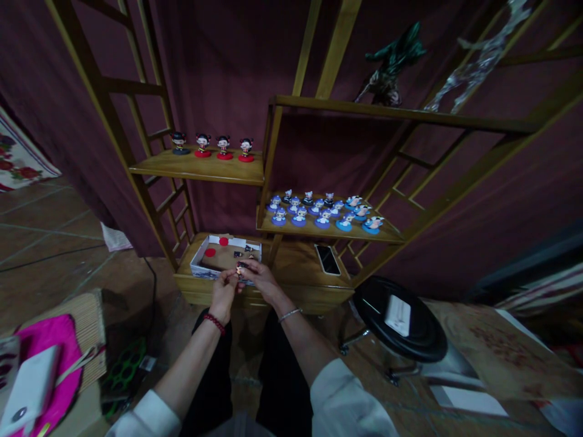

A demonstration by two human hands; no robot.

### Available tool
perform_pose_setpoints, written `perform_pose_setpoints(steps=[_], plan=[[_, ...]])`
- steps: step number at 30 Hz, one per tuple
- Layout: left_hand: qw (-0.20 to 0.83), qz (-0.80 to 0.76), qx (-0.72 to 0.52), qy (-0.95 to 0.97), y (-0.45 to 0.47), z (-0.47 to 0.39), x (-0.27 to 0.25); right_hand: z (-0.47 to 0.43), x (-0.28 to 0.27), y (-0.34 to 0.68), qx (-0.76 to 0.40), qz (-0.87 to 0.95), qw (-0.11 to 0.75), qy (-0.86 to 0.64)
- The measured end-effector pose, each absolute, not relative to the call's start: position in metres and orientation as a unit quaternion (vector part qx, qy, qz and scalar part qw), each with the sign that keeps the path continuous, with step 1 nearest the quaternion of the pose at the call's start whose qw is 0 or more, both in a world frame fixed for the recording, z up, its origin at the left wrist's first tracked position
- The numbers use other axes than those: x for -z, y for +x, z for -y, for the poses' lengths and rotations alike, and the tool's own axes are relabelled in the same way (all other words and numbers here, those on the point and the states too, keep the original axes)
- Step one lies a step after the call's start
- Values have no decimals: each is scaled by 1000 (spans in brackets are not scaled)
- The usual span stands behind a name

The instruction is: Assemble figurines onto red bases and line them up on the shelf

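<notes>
A small dark-haired figurine (239, 271) is held between my two hands, over the front edge of a shallow box. My left hand (225, 291) pinches it from the left and below. From the right, the fingers of my right hand (259, 278) close on its upper part. The open box (204, 271) sits on the lowest shelf, partly covered by my hands. Inside it lie round red bases (210, 252) and several small dark figurine pieces (238, 254).
Figurines on red and dark bases (223, 147) line the upper left shelf (195, 172). Blue and purple-based figurines (299, 216) crowd the middle shelf (387, 232). A phone (328, 260) lies on the lowest shelf. To the right stands a black stool (423, 331) bearing a white box (398, 315).
</notes>
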State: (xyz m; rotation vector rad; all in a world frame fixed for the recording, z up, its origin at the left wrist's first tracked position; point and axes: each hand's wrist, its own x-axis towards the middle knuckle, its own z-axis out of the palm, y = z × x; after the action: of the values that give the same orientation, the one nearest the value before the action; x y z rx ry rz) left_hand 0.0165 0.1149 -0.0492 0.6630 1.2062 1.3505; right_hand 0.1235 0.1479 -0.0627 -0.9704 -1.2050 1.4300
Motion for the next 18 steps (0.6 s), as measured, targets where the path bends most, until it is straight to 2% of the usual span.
perform_pose_setpoints(steps=[7, 18], plan=[[596, -543, -509, 300, 22, -118, 57, -150, 77, 128, -559, 481, 507, -447], [601, -565, -479, 301, 24, -129, 67, -159, 116, 144, -388, 516, 548, -532]])
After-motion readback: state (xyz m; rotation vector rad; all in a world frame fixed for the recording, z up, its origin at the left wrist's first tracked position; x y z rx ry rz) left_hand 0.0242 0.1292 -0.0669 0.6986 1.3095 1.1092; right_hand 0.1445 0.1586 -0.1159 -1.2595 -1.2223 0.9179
